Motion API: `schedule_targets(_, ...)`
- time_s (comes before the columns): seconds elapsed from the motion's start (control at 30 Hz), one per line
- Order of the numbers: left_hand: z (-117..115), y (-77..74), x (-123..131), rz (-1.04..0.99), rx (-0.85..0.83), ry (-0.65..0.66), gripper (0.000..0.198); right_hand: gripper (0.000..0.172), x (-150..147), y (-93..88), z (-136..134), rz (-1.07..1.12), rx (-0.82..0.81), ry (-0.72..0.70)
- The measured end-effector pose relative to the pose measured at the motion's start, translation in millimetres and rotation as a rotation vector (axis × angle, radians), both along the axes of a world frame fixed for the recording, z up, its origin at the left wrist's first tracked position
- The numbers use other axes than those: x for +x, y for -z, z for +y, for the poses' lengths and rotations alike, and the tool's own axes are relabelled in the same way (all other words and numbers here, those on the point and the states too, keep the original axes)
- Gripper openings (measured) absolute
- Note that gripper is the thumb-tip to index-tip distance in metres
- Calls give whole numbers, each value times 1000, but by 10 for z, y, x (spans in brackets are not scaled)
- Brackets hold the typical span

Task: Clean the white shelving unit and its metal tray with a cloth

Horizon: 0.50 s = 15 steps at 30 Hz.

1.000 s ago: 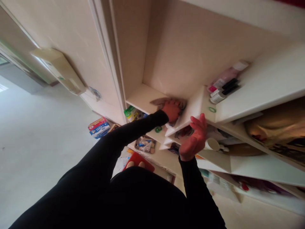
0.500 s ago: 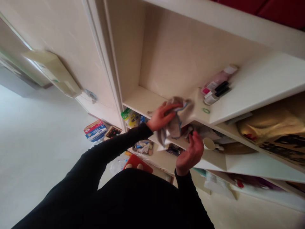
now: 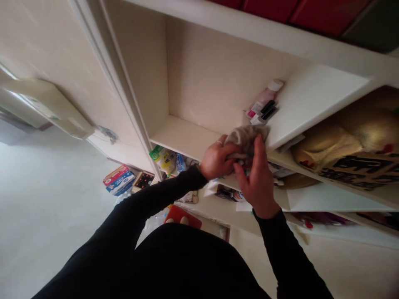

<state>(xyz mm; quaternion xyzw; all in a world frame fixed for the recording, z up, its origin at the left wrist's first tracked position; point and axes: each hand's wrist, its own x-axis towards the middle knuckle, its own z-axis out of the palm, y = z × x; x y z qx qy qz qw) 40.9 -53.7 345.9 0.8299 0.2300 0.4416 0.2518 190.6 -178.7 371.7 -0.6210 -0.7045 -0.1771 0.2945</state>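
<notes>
A crumpled grey-brown cloth [image 3: 245,139] is bunched between my two hands in front of the shelf. My left hand [image 3: 218,158], with a ring on one finger, grips the cloth from the left. From the right, my right hand [image 3: 258,178] closes on it, fingers against the fabric and thumb near my left fingertips. Just behind the cloth, small bottles with black caps [image 3: 268,110] and a pink bottle with a white cap [image 3: 264,97] stand on the white shelf [image 3: 183,135].
Below are packed shelves with a green-and-yellow packet [image 3: 165,158]. A gold figure with black characters [image 3: 352,153] sits in the right compartment. Red boxes [image 3: 330,16] line the top. On the floor lie a red-and-blue box [image 3: 120,180] and a red stool-like surface [image 3: 187,216] by my feet.
My right hand has moved up to the cloth and now grips it with the left. The cloth is bunched tighter. The view has shifted slightly to the right.
</notes>
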Motion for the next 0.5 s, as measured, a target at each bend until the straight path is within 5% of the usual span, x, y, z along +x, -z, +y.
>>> schedule_targets(0.13, -14, 351, -405, -31, -163, 81, 14, 97, -9, -30, -36, -63, -35, 21)
schedule_targets(0.23, 42, 461, -684, -180, -321, 87, 15, 96, -22, -97, -66, -134, -84, 63)
schedule_targets(0.37, 120, 323, -736, -521, -586, 20, 38, 88, -20, -247, -72, -192, -144, 107)
schedule_targets(0.5, 184, 151, -596, -782, -928, 151, 52, 80, 12, -313, -69, -124, -98, 35)
